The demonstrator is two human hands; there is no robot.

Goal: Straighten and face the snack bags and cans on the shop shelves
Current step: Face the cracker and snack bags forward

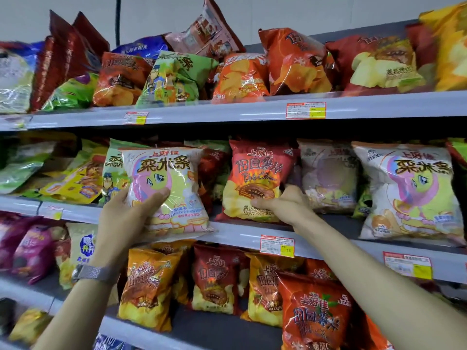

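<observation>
On the middle shelf (237, 232) my left hand (129, 213) holds a white and pink corn-stick bag (166, 188) by its lower left side, thumb across the front. The bag stands upright at the shelf's front edge, its face toward me. To its right my right hand (285, 203) grips the lower right corner of a red potato-chip bag (255, 180), which leans a little to the left. A second pink corn-stick bag (409, 190) stands at the right end, with a pale bag (328, 175) between it and the red one.
The top shelf (227, 111) carries tilted, overlapping red, orange and green bags. The shelf below (202, 327) holds orange and red chip bags, with purple bags to the left. Price tags (277, 245) are clipped along the shelf edges. Green and yellow bags lie slumped at middle left.
</observation>
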